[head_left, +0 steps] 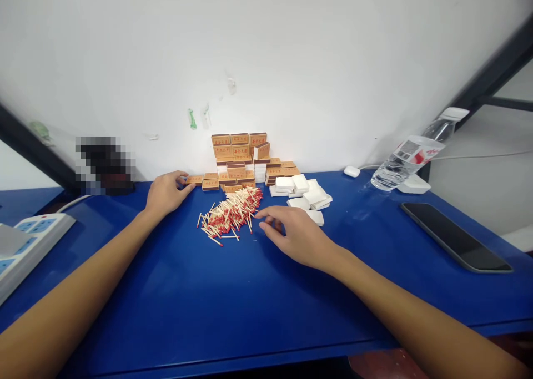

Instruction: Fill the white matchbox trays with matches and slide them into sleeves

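Observation:
A heap of red-tipped matches lies on the blue table. Behind it, orange matchbox sleeves are stacked against the white wall. Several white inner trays lie to the right of the stack. My left hand reaches to the back, its fingertips pinching a single orange matchbox lying flat. My right hand hovers palm down just right of the match heap, fingers spread, holding nothing.
A white power strip lies at the left edge. A black phone lies face up at the right. A tilted water bottle, a white earbud case and a dark blurred object stand near the wall.

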`<state>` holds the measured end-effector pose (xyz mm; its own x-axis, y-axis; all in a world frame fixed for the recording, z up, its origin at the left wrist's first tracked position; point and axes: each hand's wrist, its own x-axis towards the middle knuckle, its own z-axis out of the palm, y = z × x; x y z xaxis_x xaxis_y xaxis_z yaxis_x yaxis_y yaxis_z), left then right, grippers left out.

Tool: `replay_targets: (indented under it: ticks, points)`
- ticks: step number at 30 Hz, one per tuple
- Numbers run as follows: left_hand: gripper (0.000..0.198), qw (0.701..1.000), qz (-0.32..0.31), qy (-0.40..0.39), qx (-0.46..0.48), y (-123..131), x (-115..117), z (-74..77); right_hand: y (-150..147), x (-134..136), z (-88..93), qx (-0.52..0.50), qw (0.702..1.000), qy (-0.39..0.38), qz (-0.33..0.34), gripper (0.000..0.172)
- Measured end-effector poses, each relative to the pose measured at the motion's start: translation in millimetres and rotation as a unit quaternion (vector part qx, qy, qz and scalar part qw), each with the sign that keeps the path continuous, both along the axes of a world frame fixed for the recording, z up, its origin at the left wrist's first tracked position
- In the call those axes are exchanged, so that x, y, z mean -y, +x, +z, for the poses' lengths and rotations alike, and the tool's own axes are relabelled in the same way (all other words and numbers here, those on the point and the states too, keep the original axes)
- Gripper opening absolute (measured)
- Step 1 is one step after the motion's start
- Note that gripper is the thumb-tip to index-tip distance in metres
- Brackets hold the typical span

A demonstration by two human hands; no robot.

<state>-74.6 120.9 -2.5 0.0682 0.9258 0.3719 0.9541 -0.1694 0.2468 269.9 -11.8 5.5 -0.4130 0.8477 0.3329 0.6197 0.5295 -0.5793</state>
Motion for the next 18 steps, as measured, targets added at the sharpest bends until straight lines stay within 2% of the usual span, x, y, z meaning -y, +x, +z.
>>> replay_targets:
  ticks: [8, 13, 18]
  points:
    - [0.047, 1.000, 0.005, 0.005, 0.007, 9.7, -7.7, 3.2, 5.7, -7.4, -0.2, 0.000, 1.000, 0.008, 0.001, 0.018]
    - [0.050, 1.000, 0.008, 0.013, -0.016, 11.5, 4.8, 10.9, 7.7, -10.6, -1.1, 0.002, 1.000, 0.012, -0.003, 0.018]
    - [0.049, 0.999, -0.012, -0.002, -0.037, 16.9, 25.8, 25.5, 13.1, -17.1, -4.1, 0.029, 0.999, 0.031, -0.019, 0.019]
